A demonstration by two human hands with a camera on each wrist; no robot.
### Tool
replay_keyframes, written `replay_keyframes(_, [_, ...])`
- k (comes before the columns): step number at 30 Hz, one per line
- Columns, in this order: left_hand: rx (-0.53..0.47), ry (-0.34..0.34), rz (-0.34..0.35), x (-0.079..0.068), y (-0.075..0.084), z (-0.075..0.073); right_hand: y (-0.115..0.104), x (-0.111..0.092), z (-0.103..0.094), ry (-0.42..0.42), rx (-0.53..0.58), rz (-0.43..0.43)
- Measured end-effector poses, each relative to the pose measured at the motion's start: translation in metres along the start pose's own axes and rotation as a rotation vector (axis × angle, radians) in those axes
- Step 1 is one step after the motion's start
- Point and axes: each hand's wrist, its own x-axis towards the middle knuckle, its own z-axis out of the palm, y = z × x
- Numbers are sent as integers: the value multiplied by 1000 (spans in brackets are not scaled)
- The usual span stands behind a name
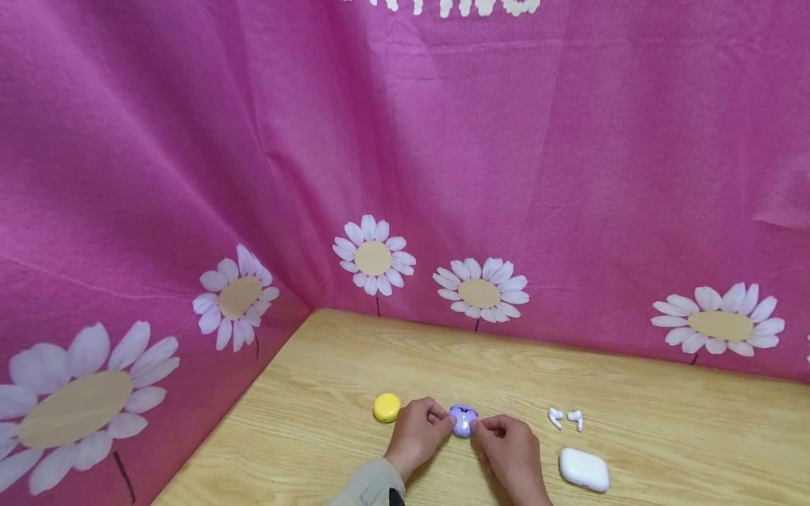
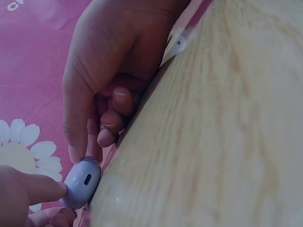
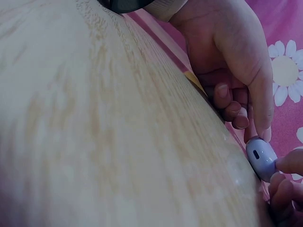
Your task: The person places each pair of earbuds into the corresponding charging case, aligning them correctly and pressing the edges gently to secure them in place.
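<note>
A small purple earbud case (image 1: 464,424) stands on the wooden table, its lid up and dark hollows showing inside. My left hand (image 1: 416,433) pinches its left side between thumb and fingers. On the opposite side my right hand (image 1: 511,450) pinches it too. A charging slot shows on the purple case (image 2: 83,182) in the left wrist view, where my right hand (image 2: 113,61) fills the upper part. The right wrist view has my left hand (image 3: 234,61) at the top, fingertips on the case (image 3: 261,158). Beside my left hand lies a round yellow case (image 1: 387,407).
Two white earbuds, a left one (image 1: 555,418) and a right one (image 1: 576,419), lie right of my hands. A white earbud case (image 1: 583,469) sits nearer the front. A pink cloth with printed daisies (image 1: 481,176) hangs along the table's back and left edges.
</note>
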Motion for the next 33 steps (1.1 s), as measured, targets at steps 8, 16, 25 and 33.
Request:
replay_keyframes(8, [6, 3, -14, 0, 1, 0, -1, -1, 1, -11, 15, 8])
replay_keyframes(16, [21, 6, -2, 1, 1, 0, -2, -1, 1, -6, 10, 0])
replay_keyframes(25, [27, 12, -9, 0, 0, 1, -1, -1, 2, -11, 4, 14])
replay_keyframes(33, [29, 23, -10, 0, 1, 0, -2, -1, 1, -14, 6, 22])
